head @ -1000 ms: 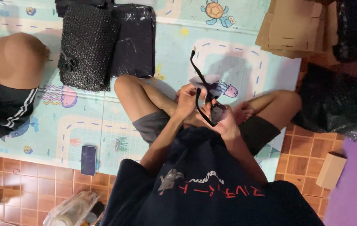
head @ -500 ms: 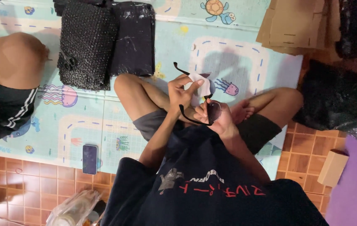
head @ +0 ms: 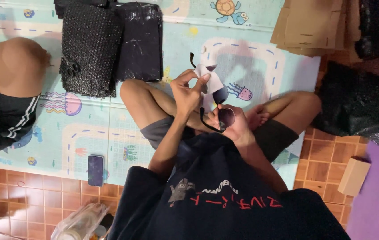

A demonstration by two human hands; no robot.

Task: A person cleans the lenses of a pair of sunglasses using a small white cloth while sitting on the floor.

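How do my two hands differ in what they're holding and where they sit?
The left hand is held farther from the body and pinches a white cloth; the right hand sits nearer the lap and grips dark sunglasses. Both are closed on something, close together.

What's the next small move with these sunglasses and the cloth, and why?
Probably fold the white cloth over the sunglasses and rub gently. The left hand pinches the cloth right against them, while the right hand steadies them from below.
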